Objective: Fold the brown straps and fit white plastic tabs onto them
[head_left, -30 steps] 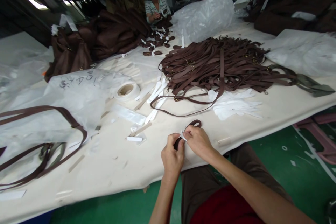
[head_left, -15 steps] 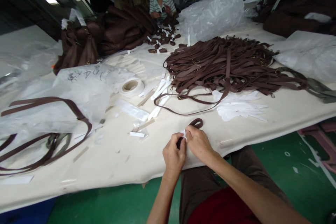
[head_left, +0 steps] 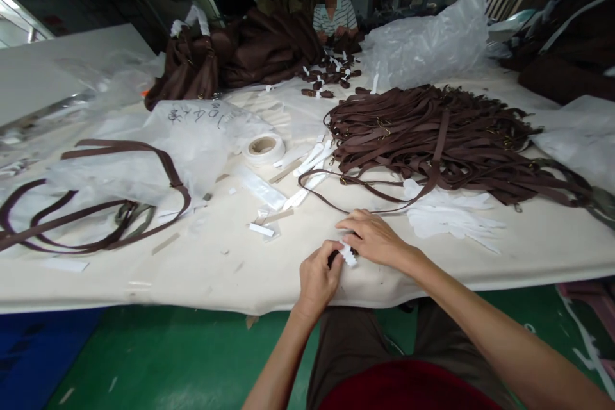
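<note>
Near the table's front edge, my left hand (head_left: 318, 275) is closed on a small folded brown strap (head_left: 332, 257); its thumb and fingers pinch the strap's left end. A white strip with a toothed edge (head_left: 348, 255) crosses the strap's middle, its toothed tail pointing down towards me. My right hand (head_left: 375, 238) lies over the strap's right end, with a dark bit of strap showing between thumb and forefinger. Its palm hides most of that end. Just behind my right hand, a loose brown strap (head_left: 307, 189) loops out from a large pile of brown straps (head_left: 408, 125).
White toothed strips (head_left: 307, 182) and a roll of white tape (head_left: 263, 150) lie left of the pile. White gloves (head_left: 451, 211) sit to its right. Plastic bags (head_left: 427, 45) and brown bags (head_left: 259, 51) stand farther back. A co-worker (head_left: 335, 16) sits across the table (head_left: 192, 275).
The view has swung left. The white strip's toothed tail now hangs free between my hands. My right hand has moved from pinching at the strip to over the strap's right end.
</note>
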{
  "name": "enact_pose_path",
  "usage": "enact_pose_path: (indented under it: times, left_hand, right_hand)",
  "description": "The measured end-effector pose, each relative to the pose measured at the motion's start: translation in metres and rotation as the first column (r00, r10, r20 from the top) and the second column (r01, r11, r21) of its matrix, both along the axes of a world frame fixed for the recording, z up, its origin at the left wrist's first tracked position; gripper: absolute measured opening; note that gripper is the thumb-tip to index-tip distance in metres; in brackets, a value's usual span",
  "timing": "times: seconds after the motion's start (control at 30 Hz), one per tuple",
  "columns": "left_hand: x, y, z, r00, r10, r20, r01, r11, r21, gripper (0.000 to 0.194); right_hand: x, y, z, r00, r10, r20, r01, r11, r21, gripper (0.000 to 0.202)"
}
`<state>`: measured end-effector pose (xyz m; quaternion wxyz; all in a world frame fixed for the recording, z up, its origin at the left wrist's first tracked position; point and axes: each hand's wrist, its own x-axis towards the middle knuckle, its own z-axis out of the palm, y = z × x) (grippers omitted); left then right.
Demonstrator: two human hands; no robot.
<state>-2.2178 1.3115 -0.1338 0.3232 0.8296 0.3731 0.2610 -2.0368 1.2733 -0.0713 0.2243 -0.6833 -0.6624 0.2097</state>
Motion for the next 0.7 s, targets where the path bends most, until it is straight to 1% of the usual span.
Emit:
enact_pose_path:
  times: [0.07,0.13,0.17,0.2,0.23,0.3,0.33,0.37,0.4,0.47,0.53,0.63,0.7]
  left_hand:
    - [0.000,0.000,0.001,1.000,0.001,0.009,-0.001,0.999,-0.042,0.012]
    - [0.000,0.000,0.002,1.000,0.003,0.016,-0.001,0.997,-0.081,0.011]
    - [0.000,0.000,0.001,1.000,-0.002,0.018,0.004,0.996,-0.094,0.011]
    - [0.000,0.001,0.001,1.000,-0.007,0.019,0.009,0.995,-0.101,0.010]
    - [0.000,0.001,0.001,1.000,-0.014,0.022,0.016,0.994,-0.108,0.011]
    - [-0.001,0.003,0.000,0.999,-0.025,0.032,0.029,0.991,-0.134,0.013]
    - [-0.001,0.004,0.001,0.999,-0.034,0.041,0.039,0.988,-0.150,0.015]
    - [-0.002,0.005,0.001,0.997,-0.051,0.050,0.058,0.985,-0.164,0.017]
    - [-0.003,0.006,0.003,0.995,-0.078,0.058,0.086,0.981,-0.172,0.020]
    - [-0.004,0.009,0.006,0.986,-0.152,0.064,0.160,0.973,-0.167,0.025]
    - [-0.007,0.011,0.009,0.977,-0.209,0.050,0.214,0.965,-0.154,0.029]
    - [-0.009,0.015,0.006,0.977,-0.214,0.009,0.214,0.969,-0.125,0.031]
    - [-0.009,0.018,0.001,0.979,-0.205,-0.002,0.204,0.977,-0.057,0.031]
  right_hand:
    - [0.002,0.009,-0.002,0.987,0.153,-0.051,-0.156,0.986,-0.058,0.017]
    - [0.003,0.017,-0.004,0.966,0.240,-0.092,-0.247,0.966,-0.071,0.015]
    - [0.003,0.020,-0.006,0.960,0.263,-0.094,-0.268,0.962,-0.047,0.016]
    - [0.003,0.023,-0.007,0.962,0.257,-0.086,-0.259,0.966,-0.003,0.016]
    - [0.004,0.027,-0.008,0.971,0.228,-0.077,-0.224,0.973,0.053,0.016]
    - [0.004,0.034,-0.011,0.985,0.112,-0.129,-0.094,0.986,0.136,0.014]
    - [0.003,0.038,-0.013,0.982,0.053,-0.179,-0.027,0.989,0.142,0.012]
    - [0.002,0.041,-0.016,0.973,0.007,-0.231,0.022,0.992,0.122,0.010]
    - [0.001,0.044,-0.019,0.962,-0.021,-0.274,0.045,0.996,0.082,0.010]
    - [-0.002,0.046,-0.025,0.946,-0.048,-0.320,0.052,0.999,0.002,0.010]
    - [-0.005,0.047,-0.031,0.939,-0.075,-0.335,0.065,0.997,-0.041,0.011]
    - [-0.011,0.049,-0.039,0.930,-0.144,-0.338,0.131,0.989,-0.061,0.012]
    - [-0.013,0.055,-0.045,0.924,-0.200,-0.327,0.192,0.980,-0.056,0.012]
